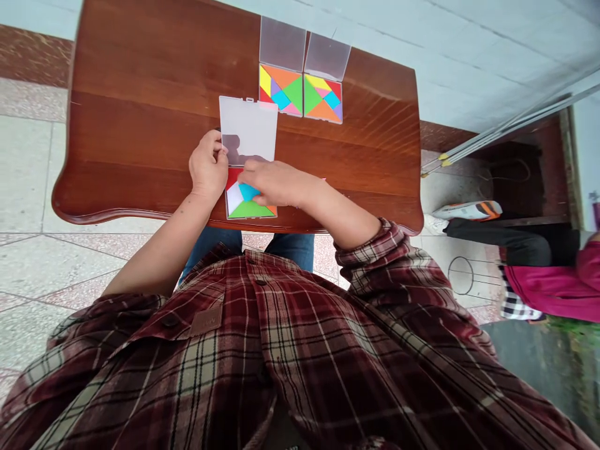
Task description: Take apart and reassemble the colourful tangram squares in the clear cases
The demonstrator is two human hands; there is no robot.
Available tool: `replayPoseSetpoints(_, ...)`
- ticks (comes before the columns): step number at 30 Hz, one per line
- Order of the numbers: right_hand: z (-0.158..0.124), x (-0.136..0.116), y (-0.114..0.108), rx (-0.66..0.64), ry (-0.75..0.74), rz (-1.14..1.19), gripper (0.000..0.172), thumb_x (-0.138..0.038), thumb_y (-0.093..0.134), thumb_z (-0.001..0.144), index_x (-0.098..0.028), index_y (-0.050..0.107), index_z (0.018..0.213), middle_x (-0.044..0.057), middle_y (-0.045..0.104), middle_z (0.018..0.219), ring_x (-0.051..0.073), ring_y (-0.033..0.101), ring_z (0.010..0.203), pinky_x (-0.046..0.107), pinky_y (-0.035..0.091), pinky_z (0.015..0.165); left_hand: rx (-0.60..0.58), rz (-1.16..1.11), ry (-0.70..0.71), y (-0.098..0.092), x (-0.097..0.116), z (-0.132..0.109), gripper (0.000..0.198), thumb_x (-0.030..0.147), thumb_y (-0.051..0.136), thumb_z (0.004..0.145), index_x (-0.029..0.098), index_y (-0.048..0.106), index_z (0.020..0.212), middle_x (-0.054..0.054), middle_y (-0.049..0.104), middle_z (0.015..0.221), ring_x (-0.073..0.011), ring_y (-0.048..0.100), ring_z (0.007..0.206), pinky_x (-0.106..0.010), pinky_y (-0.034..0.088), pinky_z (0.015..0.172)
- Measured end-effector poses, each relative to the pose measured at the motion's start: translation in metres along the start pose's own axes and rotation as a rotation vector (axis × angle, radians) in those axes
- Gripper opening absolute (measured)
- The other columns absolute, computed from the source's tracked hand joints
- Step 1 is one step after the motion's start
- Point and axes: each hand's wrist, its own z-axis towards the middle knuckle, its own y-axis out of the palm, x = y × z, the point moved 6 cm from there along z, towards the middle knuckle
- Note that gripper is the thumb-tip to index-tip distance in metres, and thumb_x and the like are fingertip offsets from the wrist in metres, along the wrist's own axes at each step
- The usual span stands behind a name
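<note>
An open tangram case (228, 209) lies near the table's front edge, its clear lid (248, 128) raised at the back. Red, blue, green and orange pieces show in its tray, with a white patch at the left. My left hand (209, 165) is closed at the lid's lower left edge, near the hinge, fingers partly behind it. Over the tray is my right hand (269, 181), its fingers bent down around the blue tangram piece (246, 191); they hide the tray's right part. A small bit of pink (324, 180) shows beside my right wrist.
Two more open tangram cases, a left one (281, 90) and a right one (323, 98), sit at the back of the brown wooden table (154, 112), filled with coloured pieces. A wall runs behind it. A person (544, 281) is at the far right, near slanted poles (492, 131).
</note>
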Motion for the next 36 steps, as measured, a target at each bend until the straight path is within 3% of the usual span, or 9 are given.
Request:
replayPoseSetpoints(4,0.021,-0.010,0.009,-0.045,-0.067,-0.132,0.023,-0.018,0.060,0.088,-0.015,0.061,0.111,0.009,0.054,0.110,0.021,0.055,0.094,0.034,0.041,0.075,-0.009,-0.001,-0.017,-0.001,0.007,-0.003,0.020,0.019,0.059,0.082,0.025,0.061,0.101,0.001,0.071,0.086,-0.0191,0.067,0.084,-0.034,0.051,0.087)
replayPoseSetpoints(9,0.017,-0.014,0.008,-0.046,-0.141,-0.175,0.029,-0.011,0.048,0.091,-0.016,0.062,0.116,0.008,0.056,0.113,0.020,0.055,0.097,0.032,0.040,0.072,-0.007,0.034,-0.031,-0.002,0.015,-0.004,0.018,0.015,0.058,0.081,0.024,0.061,0.097,0.001,0.068,0.080,-0.0182,0.064,0.077,-0.034,0.050,0.082)
replayPoseSetpoints(13,0.010,-0.001,0.001,0.000,-0.045,-0.141,0.034,-0.008,0.045,0.091,-0.019,0.059,0.120,0.007,0.057,0.118,0.021,0.055,0.101,0.031,0.039,0.073,0.001,0.030,-0.009,-0.001,0.015,-0.004,0.015,0.018,0.057,0.083,0.024,0.060,0.096,0.002,0.066,0.077,-0.0176,0.063,0.074,-0.034,0.051,0.082)
replayPoseSetpoints(18,0.008,0.013,0.005,0.069,0.035,-0.039,0.024,-0.014,0.048,0.093,-0.021,0.062,0.111,0.005,0.060,0.106,0.021,0.053,0.097,0.032,0.037,0.077,-0.008,0.012,-0.005,-0.001,0.013,-0.004,0.012,0.021,0.058,0.085,0.024,0.059,0.097,0.002,0.066,0.077,-0.0188,0.064,0.077,-0.037,0.050,0.088)
replayPoseSetpoints(28,0.017,0.008,0.017,0.074,0.099,0.021,0.020,-0.020,0.056,0.091,-0.021,0.064,0.109,0.005,0.061,0.103,0.021,0.055,0.095,0.032,0.038,0.077,-0.009,0.057,-0.032,-0.002,0.014,-0.004,0.019,0.013,0.056,0.081,0.023,0.059,0.097,0.001,0.068,0.082,-0.0195,0.066,0.081,-0.036,0.051,0.086)
replayPoseSetpoints(36,0.011,-0.003,0.017,0.043,0.115,0.021,0.020,-0.020,0.057,0.092,-0.019,0.063,0.111,0.008,0.061,0.112,0.023,0.056,0.100,0.033,0.037,0.079,0.000,-0.003,-0.010,-0.003,0.012,-0.004,0.016,0.021,0.060,0.083,0.025,0.059,0.098,0.001,0.069,0.083,-0.0194,0.066,0.084,-0.035,0.052,0.091)
